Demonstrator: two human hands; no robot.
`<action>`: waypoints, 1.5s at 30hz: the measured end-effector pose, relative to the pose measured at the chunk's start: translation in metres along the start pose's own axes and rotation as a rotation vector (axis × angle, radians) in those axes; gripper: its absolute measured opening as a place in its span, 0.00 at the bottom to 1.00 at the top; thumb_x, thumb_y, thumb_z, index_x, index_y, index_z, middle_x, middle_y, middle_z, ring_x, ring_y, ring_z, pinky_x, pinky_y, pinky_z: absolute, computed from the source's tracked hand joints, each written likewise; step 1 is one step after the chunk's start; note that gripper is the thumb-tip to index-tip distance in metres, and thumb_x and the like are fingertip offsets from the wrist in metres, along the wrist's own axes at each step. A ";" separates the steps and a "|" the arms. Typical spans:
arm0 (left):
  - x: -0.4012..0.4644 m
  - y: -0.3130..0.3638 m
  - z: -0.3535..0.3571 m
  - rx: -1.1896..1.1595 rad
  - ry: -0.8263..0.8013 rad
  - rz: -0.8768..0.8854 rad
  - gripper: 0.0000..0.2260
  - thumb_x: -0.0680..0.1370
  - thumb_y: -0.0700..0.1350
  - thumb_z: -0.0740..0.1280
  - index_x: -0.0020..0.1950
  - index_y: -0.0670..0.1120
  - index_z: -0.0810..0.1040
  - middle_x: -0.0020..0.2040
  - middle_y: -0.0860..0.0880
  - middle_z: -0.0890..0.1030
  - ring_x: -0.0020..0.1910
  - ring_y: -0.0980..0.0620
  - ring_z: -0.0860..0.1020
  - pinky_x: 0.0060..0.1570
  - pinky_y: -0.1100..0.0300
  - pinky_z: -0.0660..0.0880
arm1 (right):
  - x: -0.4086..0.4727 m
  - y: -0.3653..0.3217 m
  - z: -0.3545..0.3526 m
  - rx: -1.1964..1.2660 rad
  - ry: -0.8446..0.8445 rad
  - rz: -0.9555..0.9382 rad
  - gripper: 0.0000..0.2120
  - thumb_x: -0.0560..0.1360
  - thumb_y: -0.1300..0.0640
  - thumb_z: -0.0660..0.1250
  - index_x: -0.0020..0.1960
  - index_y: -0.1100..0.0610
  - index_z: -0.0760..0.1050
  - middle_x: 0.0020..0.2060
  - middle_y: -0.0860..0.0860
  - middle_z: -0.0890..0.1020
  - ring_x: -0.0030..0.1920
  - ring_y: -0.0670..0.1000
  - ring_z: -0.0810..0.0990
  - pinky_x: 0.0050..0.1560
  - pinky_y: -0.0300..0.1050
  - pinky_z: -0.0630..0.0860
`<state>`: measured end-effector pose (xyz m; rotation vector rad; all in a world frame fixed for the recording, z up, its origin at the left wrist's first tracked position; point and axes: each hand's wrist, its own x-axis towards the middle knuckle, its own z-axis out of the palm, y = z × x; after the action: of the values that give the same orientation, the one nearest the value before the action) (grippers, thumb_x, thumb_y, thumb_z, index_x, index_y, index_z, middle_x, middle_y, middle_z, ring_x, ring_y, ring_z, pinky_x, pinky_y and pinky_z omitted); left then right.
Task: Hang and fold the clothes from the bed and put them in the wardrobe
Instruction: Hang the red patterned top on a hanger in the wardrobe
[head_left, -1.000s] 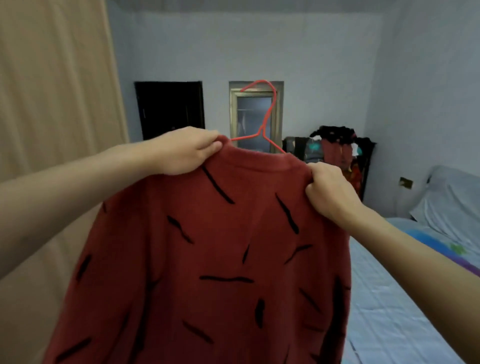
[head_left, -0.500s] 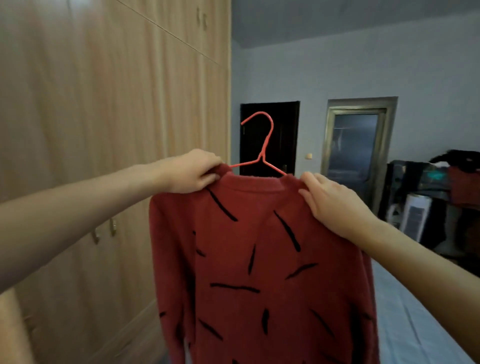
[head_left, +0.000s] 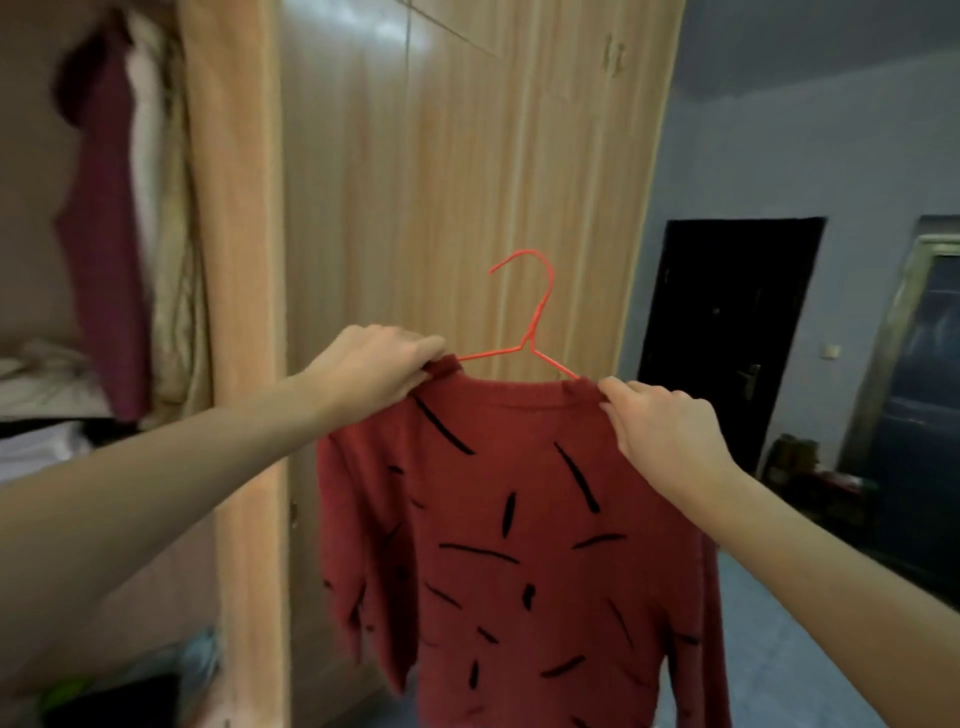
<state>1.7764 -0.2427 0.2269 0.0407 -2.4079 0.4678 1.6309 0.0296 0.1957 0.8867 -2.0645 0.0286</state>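
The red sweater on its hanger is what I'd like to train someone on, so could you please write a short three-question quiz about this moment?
1. True or false: the red sweater hangs on a red wire hanger.
2. Which hands grip the sweater's shoulders? A) left hand only B) right hand only C) both
3. Fill in: the open wardrobe section, with clothes already hanging, lies to the person's ____.

Key: 1 true; 2 C; 3 left.
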 end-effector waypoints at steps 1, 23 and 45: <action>-0.011 -0.010 -0.004 0.053 -0.024 -0.011 0.07 0.79 0.49 0.62 0.56 0.51 0.68 0.53 0.52 0.79 0.54 0.45 0.78 0.39 0.52 0.74 | 0.004 -0.012 0.000 0.008 0.003 -0.028 0.05 0.78 0.52 0.65 0.48 0.53 0.74 0.35 0.49 0.81 0.33 0.60 0.82 0.28 0.43 0.62; -0.285 -0.193 -0.233 0.354 -0.185 -0.529 0.11 0.82 0.50 0.58 0.64 0.51 0.71 0.54 0.49 0.78 0.54 0.43 0.77 0.48 0.47 0.76 | 0.102 -0.371 -0.115 0.587 0.189 -0.367 0.10 0.82 0.49 0.55 0.58 0.49 0.72 0.49 0.51 0.83 0.49 0.59 0.82 0.39 0.48 0.69; -0.461 -0.337 -0.260 0.715 -0.162 -0.523 0.07 0.75 0.42 0.66 0.49 0.48 0.68 0.39 0.52 0.79 0.39 0.46 0.80 0.31 0.51 0.77 | 0.136 -0.579 -0.160 0.565 0.461 -0.522 0.14 0.76 0.47 0.67 0.50 0.53 0.64 0.27 0.49 0.77 0.24 0.57 0.79 0.24 0.43 0.63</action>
<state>2.3433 -0.5113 0.2295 1.0180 -2.1337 1.0617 2.0405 -0.4288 0.2272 1.5739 -1.3595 0.5039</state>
